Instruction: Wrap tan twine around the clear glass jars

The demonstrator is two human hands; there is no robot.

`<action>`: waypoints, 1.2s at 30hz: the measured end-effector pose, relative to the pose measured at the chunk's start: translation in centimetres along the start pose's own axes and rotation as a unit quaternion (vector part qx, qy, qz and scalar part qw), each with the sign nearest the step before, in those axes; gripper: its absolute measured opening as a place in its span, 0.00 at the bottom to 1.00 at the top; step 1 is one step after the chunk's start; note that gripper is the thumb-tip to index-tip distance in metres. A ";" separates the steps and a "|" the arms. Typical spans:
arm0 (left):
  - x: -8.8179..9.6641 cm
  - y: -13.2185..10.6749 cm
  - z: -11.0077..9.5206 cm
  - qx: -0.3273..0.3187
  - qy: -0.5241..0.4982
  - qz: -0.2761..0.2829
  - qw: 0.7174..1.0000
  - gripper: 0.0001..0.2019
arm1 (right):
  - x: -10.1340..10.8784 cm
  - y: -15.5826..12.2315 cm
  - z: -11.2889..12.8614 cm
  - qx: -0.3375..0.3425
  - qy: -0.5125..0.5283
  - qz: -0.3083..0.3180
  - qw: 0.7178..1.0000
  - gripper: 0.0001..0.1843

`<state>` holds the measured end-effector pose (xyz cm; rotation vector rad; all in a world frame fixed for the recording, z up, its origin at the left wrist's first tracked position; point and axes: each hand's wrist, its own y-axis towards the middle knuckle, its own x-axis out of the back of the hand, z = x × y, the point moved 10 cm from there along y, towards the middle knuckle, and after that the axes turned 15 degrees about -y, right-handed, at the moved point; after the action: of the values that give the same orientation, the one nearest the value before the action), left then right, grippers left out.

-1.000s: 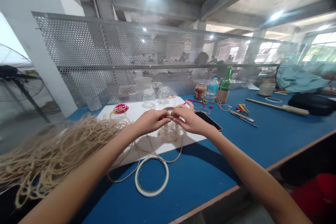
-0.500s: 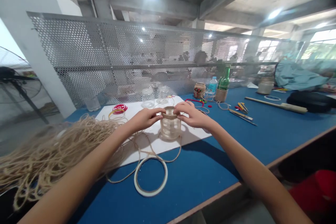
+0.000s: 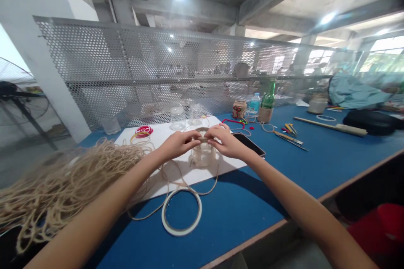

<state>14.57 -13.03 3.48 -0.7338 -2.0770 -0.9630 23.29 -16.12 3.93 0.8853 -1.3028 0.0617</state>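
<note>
A small clear glass jar (image 3: pixel 203 155) stands on a white sheet (image 3: pixel 164 134) on the blue table. Jute twine is wound round the jar's neck. My left hand (image 3: pixel 178 143) and my right hand (image 3: pixel 224 142) meet at the jar's rim, fingers pinched on the twine there. A loose strand of twine (image 3: pixel 176 176) trails from the jar toward me and runs left to a big tangled pile of twine (image 3: pixel 63 180).
A white tape ring (image 3: pixel 182 211) lies near the table edge. A dark phone (image 3: pixel 251 144) lies right of my hand. Two empty jars (image 3: pixel 178 118), a red ribbon roll (image 3: pixel 144 130), a green bottle (image 3: pixel 270 97), pencils (image 3: pixel 292 130) and a perforated metal screen (image 3: pixel 158 67) sit further back.
My hands parted briefly to the jar's sides, showing the wrapped rim, then closed together again over the rim. The jar stayed in place.
</note>
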 end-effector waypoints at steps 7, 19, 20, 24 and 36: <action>0.6 0.0 0.6 -0.008 0.002 0.005 1.000 0.15 | 0.1 0.0 -1.3 0.006 0.024 0.020 0.999 0.05; -0.3 0.2 0.1 -0.020 0.029 -0.035 0.999 0.12 | 0.3 0.0 -0.8 -0.009 -0.004 -0.005 1.000 0.10; -0.4 0.2 0.0 -0.014 0.028 -0.038 0.999 0.12 | 0.2 0.0 -0.7 -0.015 -0.003 -0.009 1.000 0.09; -0.5 0.4 0.2 0.012 0.026 -0.037 0.999 0.12 | -0.4 0.2 -0.5 -0.034 -0.031 -0.017 0.999 0.06; 0.6 0.0 1.2 -0.005 0.007 0.002 1.000 0.14 | -0.6 0.3 -1.1 -0.010 -0.007 0.004 1.000 0.06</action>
<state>13.76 -11.95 3.40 -0.7348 -2.0590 -0.9737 23.84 -15.04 3.61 0.8652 -1.3184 0.0489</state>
